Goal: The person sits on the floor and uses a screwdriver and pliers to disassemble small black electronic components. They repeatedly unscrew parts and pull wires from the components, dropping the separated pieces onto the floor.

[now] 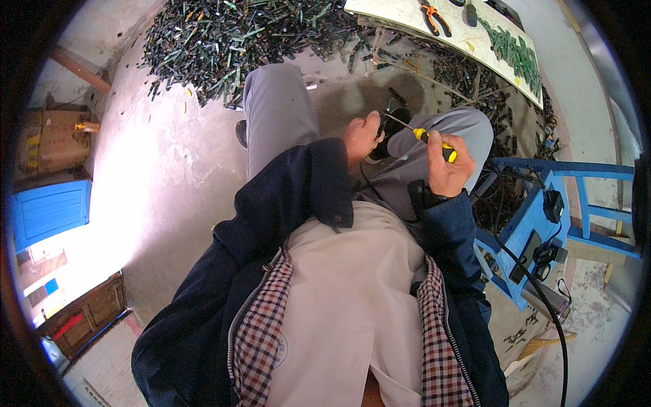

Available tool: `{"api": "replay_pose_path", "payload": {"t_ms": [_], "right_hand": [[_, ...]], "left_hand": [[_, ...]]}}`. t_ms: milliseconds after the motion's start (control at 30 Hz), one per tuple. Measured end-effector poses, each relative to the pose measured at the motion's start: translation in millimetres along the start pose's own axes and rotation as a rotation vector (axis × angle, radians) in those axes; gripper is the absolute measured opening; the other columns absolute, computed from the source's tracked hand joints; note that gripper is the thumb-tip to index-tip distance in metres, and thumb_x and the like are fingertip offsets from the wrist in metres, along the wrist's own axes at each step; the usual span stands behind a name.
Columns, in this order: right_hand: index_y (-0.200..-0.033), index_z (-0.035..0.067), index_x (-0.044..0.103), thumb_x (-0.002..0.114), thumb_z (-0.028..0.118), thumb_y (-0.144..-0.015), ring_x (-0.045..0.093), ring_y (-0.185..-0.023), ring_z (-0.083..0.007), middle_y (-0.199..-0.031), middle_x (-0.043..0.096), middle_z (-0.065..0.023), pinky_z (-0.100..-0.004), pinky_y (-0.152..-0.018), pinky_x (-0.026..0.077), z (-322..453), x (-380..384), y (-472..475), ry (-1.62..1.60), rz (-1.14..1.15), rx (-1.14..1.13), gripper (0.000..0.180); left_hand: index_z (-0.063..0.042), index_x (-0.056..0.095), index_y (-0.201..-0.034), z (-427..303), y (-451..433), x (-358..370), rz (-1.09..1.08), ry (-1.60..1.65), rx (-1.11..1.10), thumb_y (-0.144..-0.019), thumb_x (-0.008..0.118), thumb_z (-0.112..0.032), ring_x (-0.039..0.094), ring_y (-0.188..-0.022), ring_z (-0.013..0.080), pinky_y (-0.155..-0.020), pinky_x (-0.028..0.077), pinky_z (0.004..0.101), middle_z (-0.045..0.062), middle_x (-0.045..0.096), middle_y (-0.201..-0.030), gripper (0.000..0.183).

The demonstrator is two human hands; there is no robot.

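Note:
My right hand (450, 164) grips a yellow and black screwdriver (421, 135) by its handle, and the thin metal shaft slants up and left. Near the tip, the fingers of my left hand (363, 135) are closed on a small dark part (380, 127), mostly covered by the fingers; its kind cannot be told. Both hands are above my lap, between my grey-trousered knees. A dark strip-shaped piece (396, 94) lies on the floor just beyond the screwdriver tip.
A large heap of dark and green strip-shaped pieces (218, 46) covers the floor ahead. The white board (407, 12) at upper right bears orange-handled pliers (435, 19) and a pile of green strips (516, 56). A blue chair (524, 224) with cables and a power strip stands at my right.

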State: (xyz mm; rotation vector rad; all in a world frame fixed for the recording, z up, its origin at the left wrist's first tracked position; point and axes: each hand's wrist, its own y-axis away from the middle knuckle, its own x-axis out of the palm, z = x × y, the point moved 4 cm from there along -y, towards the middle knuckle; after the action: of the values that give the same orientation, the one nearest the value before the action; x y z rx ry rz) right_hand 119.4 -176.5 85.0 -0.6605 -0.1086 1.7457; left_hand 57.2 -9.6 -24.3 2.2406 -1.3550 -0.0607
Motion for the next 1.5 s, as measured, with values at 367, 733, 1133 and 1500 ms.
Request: {"api": "replay_pose_path", "payload": {"t_ms": [367, 733, 1133, 1500], "right_hand": [[-0.075, 0.001, 0.061, 0.067, 0.012, -0.084, 0.046, -0.055, -0.0051, -0.061, 0.053, 0.0003, -0.0214, -0.050, 0.036, -20.8, 3.1, -6.5, -0.086, 0.036, 0.164, 0.016], [-0.069, 0.006, 0.059, 0.065, 0.015, -0.082, 0.047, -0.044, -0.0066, -0.055, 0.052, 0.0010, -0.0221, -0.039, 0.032, -66.6, -1.4, -36.2, -0.349, 0.165, 0.450, 0.017], [-0.073, 0.003, 0.060, 0.065, 0.014, -0.083, 0.046, -0.045, -0.0076, -0.057, 0.053, -0.0010, -0.0221, -0.042, 0.034, -47.4, -9.3, -21.6, -0.359, 0.032, 0.379, 0.016], [-0.076, 0.001, 0.060, 0.065, 0.011, -0.086, 0.047, -0.049, -0.0068, -0.058, 0.053, -0.0006, -0.0227, -0.045, 0.037, -31.6, -9.1, -5.7, -0.256, 0.020, 0.246, 0.015]], "left_hand": [[-0.006, 0.045, -0.059, -0.8, 2.4, -0.7, 0.020, -0.093, -0.026, -0.092, 0.045, -0.042, 0.037, -0.044, 0.0166, -0.051, 0.037, 0.0330, 0.003, 0.039, -0.048, 0.049], [-0.004, 0.050, -0.059, 5.8, 6.3, 3.4, 0.048, -0.290, 0.094, -0.094, 0.036, -0.040, 0.042, -0.052, 0.0197, -0.056, 0.034, 0.0362, 0.006, 0.045, -0.053, 0.052], [0.002, 0.049, -0.094, 5.4, -2.3, -0.1, 0.082, -0.284, 0.167, -0.095, 0.045, -0.027, 0.044, -0.053, 0.0274, -0.058, 0.041, 0.0414, 0.017, 0.046, -0.060, 0.030], [0.001, 0.048, -0.070, -12.2, 14.3, 3.8, 0.045, -0.126, 0.018, -0.094, 0.044, -0.033, 0.038, -0.048, 0.0201, -0.054, 0.038, 0.0397, 0.011, 0.038, -0.054, 0.041]]}}
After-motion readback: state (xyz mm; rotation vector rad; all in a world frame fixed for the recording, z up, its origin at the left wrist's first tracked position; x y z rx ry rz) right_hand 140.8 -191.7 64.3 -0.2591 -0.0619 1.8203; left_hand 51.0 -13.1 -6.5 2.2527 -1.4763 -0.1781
